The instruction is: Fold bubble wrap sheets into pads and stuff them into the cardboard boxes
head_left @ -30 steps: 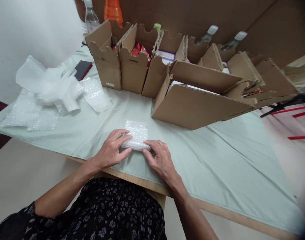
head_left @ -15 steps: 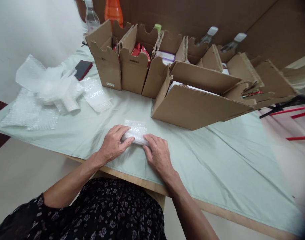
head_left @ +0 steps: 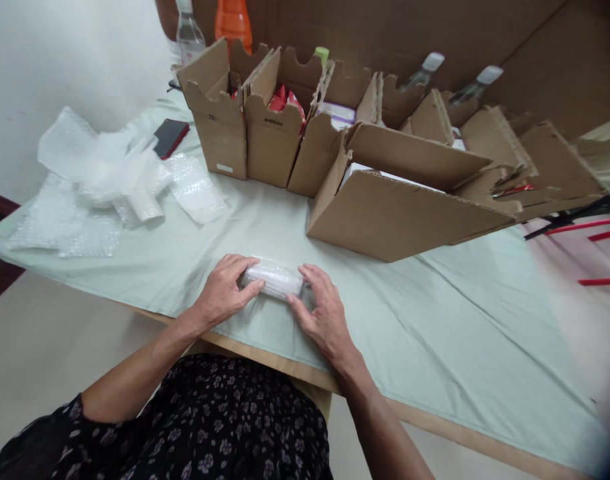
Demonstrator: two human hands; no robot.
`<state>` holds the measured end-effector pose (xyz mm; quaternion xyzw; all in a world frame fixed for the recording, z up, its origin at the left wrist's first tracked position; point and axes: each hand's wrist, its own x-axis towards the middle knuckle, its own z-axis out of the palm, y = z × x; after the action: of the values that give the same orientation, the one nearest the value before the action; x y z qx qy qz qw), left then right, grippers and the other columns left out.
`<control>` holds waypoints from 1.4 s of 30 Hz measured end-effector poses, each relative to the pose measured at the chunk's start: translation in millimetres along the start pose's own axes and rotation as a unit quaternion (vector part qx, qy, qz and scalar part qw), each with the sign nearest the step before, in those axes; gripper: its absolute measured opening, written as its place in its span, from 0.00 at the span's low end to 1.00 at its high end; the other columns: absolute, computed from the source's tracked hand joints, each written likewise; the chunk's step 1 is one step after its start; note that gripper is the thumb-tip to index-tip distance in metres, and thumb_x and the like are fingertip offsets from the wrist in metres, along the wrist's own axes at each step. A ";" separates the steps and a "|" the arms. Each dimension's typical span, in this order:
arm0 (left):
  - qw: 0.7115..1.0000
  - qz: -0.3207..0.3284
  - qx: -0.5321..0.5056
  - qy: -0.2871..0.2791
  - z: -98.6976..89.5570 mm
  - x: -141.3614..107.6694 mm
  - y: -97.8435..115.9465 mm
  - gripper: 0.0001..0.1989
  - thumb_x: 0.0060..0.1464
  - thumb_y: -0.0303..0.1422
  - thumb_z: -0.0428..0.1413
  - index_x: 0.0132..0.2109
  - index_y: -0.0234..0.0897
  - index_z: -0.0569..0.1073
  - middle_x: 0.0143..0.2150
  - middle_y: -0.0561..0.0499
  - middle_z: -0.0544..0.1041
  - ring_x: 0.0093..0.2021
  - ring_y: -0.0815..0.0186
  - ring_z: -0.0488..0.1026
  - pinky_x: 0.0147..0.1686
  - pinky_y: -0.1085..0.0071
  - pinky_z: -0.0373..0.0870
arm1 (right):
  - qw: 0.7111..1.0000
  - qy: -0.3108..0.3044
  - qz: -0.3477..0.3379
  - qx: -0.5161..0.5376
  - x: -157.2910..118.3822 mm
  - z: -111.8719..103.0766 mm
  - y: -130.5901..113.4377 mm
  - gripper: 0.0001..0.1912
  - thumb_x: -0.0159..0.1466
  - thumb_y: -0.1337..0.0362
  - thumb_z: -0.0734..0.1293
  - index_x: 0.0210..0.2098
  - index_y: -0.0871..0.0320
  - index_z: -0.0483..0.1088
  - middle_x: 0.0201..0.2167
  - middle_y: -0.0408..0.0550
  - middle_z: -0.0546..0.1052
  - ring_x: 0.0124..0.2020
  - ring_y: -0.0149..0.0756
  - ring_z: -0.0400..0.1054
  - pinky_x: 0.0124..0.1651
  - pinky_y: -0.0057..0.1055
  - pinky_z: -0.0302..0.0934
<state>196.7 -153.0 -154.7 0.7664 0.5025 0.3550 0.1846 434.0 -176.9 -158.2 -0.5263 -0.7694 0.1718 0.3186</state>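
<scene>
A bubble-wrap roll (head_left: 275, 279) lies on the pale green tablecloth (head_left: 409, 333), close to the front edge. Its layers are wound into a small cylinder; whatever may be inside cannot be made out. My left hand (head_left: 229, 287) grips the left end, thumb in front and fingers behind. Around the right end my right hand (head_left: 322, 307) is closed, with the thumb low at the front and the fingertips at the far side.
Loose bubble-wrap sheets (head_left: 99, 180) are heaped at the left, with a dark phone (head_left: 171, 138) behind them. Several cardboard boxes (head_left: 269, 143) with goods inside line the back. Another cardboard box (head_left: 399, 217) stands nearer, at right. Bottles (head_left: 233, 23) rise behind.
The flat flap of bubble wrap behind the bundle is now wound in, leaving a rounder roll. My right hand has shifted slightly right and its fingers are a little wider.
</scene>
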 end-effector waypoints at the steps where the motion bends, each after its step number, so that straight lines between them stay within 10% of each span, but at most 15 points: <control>1: 1.000 -0.004 0.004 -0.007 0.1 2.2 0.0 0.15 0.62 0.35 0.59 0.52 0.33 0.76 0.44 0.43 0.81 0.45 0.57 0.75 0.47 0.58 0.75 | 1.000 0.001 -0.017 -0.020 -0.6 1.4 1.1 0.26 0.69 0.56 0.66 0.64 0.54 0.66 0.64 0.58 0.72 0.61 0.51 0.69 0.57 0.48 0.66; 12: 0.976 -0.163 -0.135 0.046 3.3 -2.5 6.0 0.28 0.59 0.40 0.60 0.62 0.34 0.69 0.54 0.40 0.76 0.47 0.59 0.77 0.46 0.60 0.77 | 0.999 0.007 -0.027 -0.044 3.2 6.8 2.2 0.14 0.69 0.62 0.67 0.53 0.56 0.74 0.46 0.53 0.83 0.46 0.46 0.75 0.49 0.44 0.65; 22: 0.841 -0.345 -0.412 0.070 5.9 -13.4 27.8 0.42 0.50 0.38 0.65 0.68 0.33 0.61 0.67 0.34 0.68 0.67 0.49 0.67 0.66 0.52 0.65 | 0.999 0.007 -0.031 -0.005 -1.8 9.9 -7.6 0.12 0.69 0.63 0.69 0.51 0.55 0.75 0.45 0.49 0.84 0.44 0.44 0.76 0.47 0.42 0.65; 29: 0.752 -0.369 -0.540 0.085 12.0 -8.7 35.3 0.42 0.48 0.36 0.67 0.67 0.32 0.64 0.58 0.40 0.75 0.65 0.49 0.68 0.64 0.56 0.67 | 0.998 0.030 -0.056 0.002 -7.4 13.3 -16.5 0.13 0.70 0.65 0.66 0.53 0.54 0.74 0.47 0.51 0.83 0.47 0.45 0.76 0.49 0.43 0.65; 42: 0.775 -0.292 -0.560 -0.038 24.7 -15.4 45.8 0.33 0.50 0.38 0.70 0.61 0.35 0.71 0.59 0.40 0.78 0.61 0.51 0.73 0.63 0.55 0.67 | 0.991 -0.032 -0.016 0.130 -5.2 3.5 -15.5 0.10 0.69 0.62 0.65 0.49 0.51 0.75 0.45 0.47 0.84 0.44 0.41 0.77 0.50 0.40 0.69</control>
<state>240.2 -184.6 -147.7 0.3574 0.4072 0.4734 0.6945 422.1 -187.4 -153.1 -0.4622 -0.7590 0.2818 0.3618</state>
